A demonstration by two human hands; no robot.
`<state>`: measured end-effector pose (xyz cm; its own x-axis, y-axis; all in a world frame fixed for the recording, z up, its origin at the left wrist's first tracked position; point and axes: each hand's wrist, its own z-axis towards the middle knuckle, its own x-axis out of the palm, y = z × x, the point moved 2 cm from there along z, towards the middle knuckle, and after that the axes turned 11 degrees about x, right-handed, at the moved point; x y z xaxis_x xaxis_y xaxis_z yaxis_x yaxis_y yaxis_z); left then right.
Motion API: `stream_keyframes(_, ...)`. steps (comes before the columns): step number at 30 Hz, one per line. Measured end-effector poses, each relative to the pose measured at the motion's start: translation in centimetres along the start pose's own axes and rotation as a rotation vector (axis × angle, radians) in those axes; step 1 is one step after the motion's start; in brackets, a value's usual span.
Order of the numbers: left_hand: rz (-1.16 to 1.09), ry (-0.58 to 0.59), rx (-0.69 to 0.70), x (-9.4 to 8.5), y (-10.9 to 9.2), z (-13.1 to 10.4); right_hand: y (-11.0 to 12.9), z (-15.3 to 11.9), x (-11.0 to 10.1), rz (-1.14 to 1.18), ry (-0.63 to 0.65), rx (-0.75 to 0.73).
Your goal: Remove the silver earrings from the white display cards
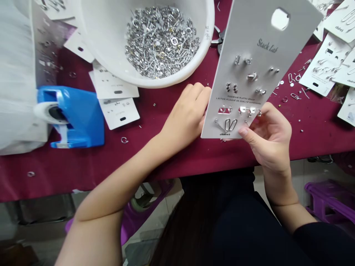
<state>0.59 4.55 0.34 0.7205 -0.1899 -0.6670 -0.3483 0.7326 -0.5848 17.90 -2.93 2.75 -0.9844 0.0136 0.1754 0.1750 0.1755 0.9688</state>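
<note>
Holding a tall grey card [257, 70] tilted over the near edge of the table [172, 159], both hands grip its lower end. Right hand [270, 138] is closed on the card's near right corner, thumb pressed on the front by the lowest earrings, fingers curled behind. Left hand [188, 114] touches the card's left edge, fingers bent toward it; whether it pinches the card or something small there, cannot tell. Card carries rows of silver earrings and a hang hole at its far end. Maroon cloth covers the table. White bowl [194, 66] full of loose silver parts sits far left of the card, just beyond the left hand. Blue tape dispenser [80, 114] sits at left, well apart from the hands. Small white cards [116, 99] lie between dispenser and bowl. More filled cards [330, 62] are spread at far right, loose bits scattered near them. Purple stool [332, 199] shows below the table at right.
</note>
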Motion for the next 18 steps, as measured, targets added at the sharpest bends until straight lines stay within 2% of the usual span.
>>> stream_keyframes(3, -0.024, -0.069, 0.066, -1.2, -0.9, 0.4, 0.4, -0.1, -0.7, -0.024, -0.062, -0.020)
stream_keyframes(7, -0.299, -0.137, -0.046, -2.0, -2.6, 0.7, 0.1, 0.1, -1.2, -0.030, -0.101, -0.049)
stream_keyframes(10, -0.352, -0.104, -0.136, -1.6, -3.1, 0.5, 0.0, 0.0, -1.3, -0.064, -0.090, -0.064)
stream_keyframes(12, -0.391, -0.125, -0.167, -1.0, -2.9, 0.3, 0.3, -0.2, -1.3, -0.120, -0.076, -0.074)
stream_keyframes(18, -0.576, -0.247, -0.093, -0.1, -2.1, -0.1, 1.4, -1.0, -1.1, -0.272, -0.071, -0.206)
